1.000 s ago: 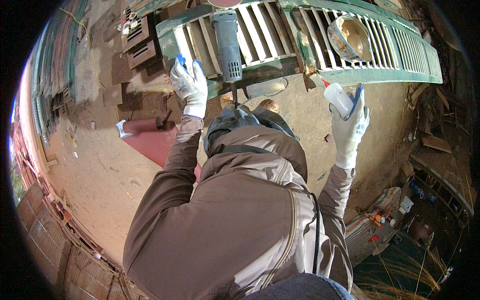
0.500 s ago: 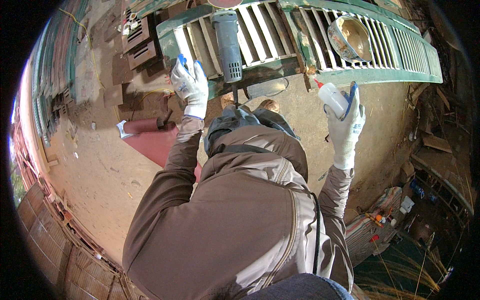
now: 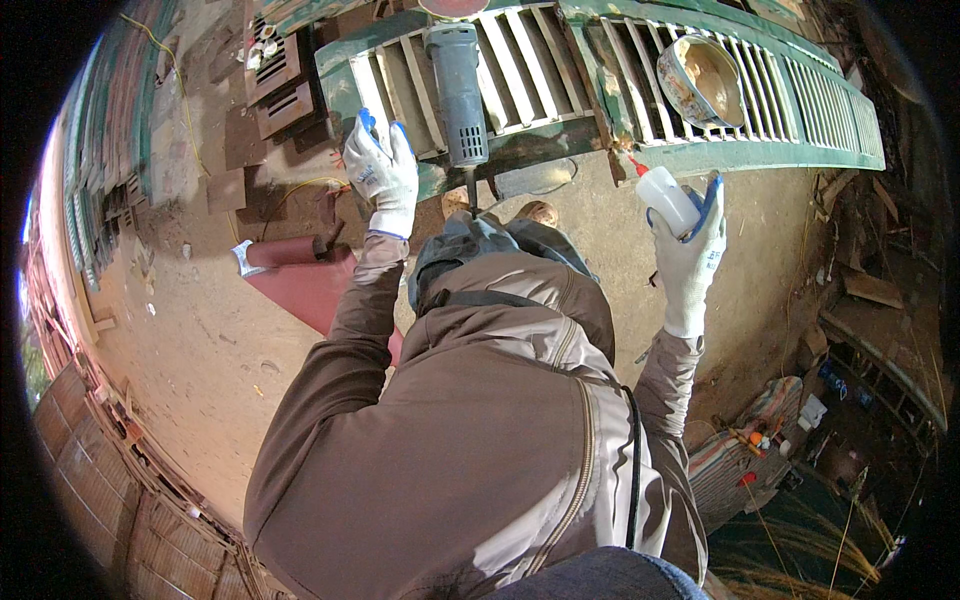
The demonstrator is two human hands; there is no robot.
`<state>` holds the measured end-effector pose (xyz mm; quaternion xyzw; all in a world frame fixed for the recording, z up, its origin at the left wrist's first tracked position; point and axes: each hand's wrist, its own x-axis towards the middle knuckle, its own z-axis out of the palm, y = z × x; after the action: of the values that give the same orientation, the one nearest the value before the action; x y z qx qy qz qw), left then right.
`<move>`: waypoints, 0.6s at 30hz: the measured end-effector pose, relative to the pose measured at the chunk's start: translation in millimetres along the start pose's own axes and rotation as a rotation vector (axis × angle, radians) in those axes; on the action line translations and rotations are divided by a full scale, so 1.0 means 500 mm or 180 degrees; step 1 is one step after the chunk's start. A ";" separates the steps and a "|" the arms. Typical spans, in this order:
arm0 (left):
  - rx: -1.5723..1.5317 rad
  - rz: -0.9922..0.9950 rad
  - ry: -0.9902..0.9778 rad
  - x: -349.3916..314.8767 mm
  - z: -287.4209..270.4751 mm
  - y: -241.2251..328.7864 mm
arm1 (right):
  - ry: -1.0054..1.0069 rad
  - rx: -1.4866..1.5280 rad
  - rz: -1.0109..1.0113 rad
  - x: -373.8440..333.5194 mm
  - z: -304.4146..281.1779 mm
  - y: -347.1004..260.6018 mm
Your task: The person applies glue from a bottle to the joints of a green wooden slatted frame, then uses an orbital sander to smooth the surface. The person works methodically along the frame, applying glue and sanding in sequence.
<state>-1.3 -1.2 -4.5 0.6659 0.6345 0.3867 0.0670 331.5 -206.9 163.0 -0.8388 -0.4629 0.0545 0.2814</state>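
Note:
My right hand [image 3: 688, 268], in a white glove with blue palm, grips a white squeeze bottle [image 3: 667, 203]. Its red nozzle [image 3: 638, 167] points up and left, close to the near edge of a green slatted wooden panel [image 3: 700, 155]. My left hand [image 3: 385, 182], gloved the same way, is raised with its fingers apart and nothing in it. It is nearest to the panel's left end. Between the hands, a grey-blue power tool [image 3: 460, 95] with a round reddish disc [image 3: 453, 8] lies across the slats, its cord running toward me.
A patterned bowl [image 3: 672, 85] with tan paste rests on the panel's right part. A roll of dark red sheet [image 3: 283, 252] lies on the floor at left. Behind it are slotted wooden pieces [image 3: 284, 110]. A striped cloth [image 3: 735, 462] with small items lies at lower right.
My right hand has turned slightly, with its forefinger farther out to the right, and the squeeze bottle stays in its grip. The left hand has hardly moved.

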 end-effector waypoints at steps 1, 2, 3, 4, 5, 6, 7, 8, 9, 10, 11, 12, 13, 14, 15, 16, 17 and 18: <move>0.0013 0.0007 -0.0006 0.000 -0.001 0.001 | 0.0030 0.0294 0.0227 -0.008 0.003 0.007; 0.0027 0.0016 -0.0012 0.000 -0.001 0.002 | 0.0061 0.0588 0.0454 -0.016 0.006 0.014; 0.0028 0.0020 -0.0009 0.000 -0.001 0.002 | 0.0115 0.1094 0.0653 -0.023 0.008 0.022; 0.0029 0.0025 -0.0006 0.000 0.000 0.001 | 0.0170 0.1601 0.0850 -0.030 0.010 0.030; 0.0029 0.0030 -0.0003 0.000 0.000 0.000 | 0.0226 0.2108 0.1047 -0.037 0.013 0.041; 0.0021 0.0074 0.0071 0.000 0.000 -0.001 | 0.0301 0.2439 0.1139 -0.044 0.023 0.060; 0.0000 0.0123 0.0136 0.001 0.002 0.000 | 0.0388 0.2761 0.1236 -0.052 0.030 0.080; -0.0020 0.0170 0.0200 0.002 0.003 0.001 | 0.0476 0.3084 0.1330 -0.060 0.036 0.097; -0.0048 0.0131 0.0166 0.003 0.003 0.003 | 0.0564 0.3078 0.1517 -0.066 0.040 0.102; -0.0076 0.0090 0.0131 0.003 0.001 0.005 | 0.0575 0.3196 0.1542 -0.075 0.050 0.116; -0.0103 0.0047 0.0096 0.003 0.001 0.006 | 0.0585 0.3314 0.1567 -0.084 0.064 0.134; -0.0066 0.0061 0.0099 0.003 0.000 0.004 | 0.0585 0.3435 0.1591 -0.085 0.068 0.134; -0.0028 0.0073 0.0102 0.002 0.000 0.001 | 0.0607 0.3372 0.1735 -0.088 0.072 0.131; 0.0011 0.0082 0.0106 0.001 0.000 -0.002 | 0.0633 0.3538 0.1725 -0.091 0.078 0.130; -0.0041 0.0131 0.0148 0.003 0.001 0.001 | 0.0685 0.3708 0.1718 -0.099 0.087 0.134; -0.0027 0.0169 0.0138 0.004 0.002 0.003 | 0.0734 0.3877 0.1707 -0.104 0.093 0.138; -0.0013 0.0206 0.0128 0.005 0.003 0.005 | 0.0685 0.3873 0.1709 -0.107 0.096 0.143; 0.0021 0.0229 0.0126 0.006 0.001 0.005 | 0.0686 0.3962 0.1740 -0.107 0.103 0.142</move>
<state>0.5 1.0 -2.0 0.6807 0.6126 0.3999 0.0383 336.4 -257.7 73.7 -0.6084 -0.0867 0.2956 0.7314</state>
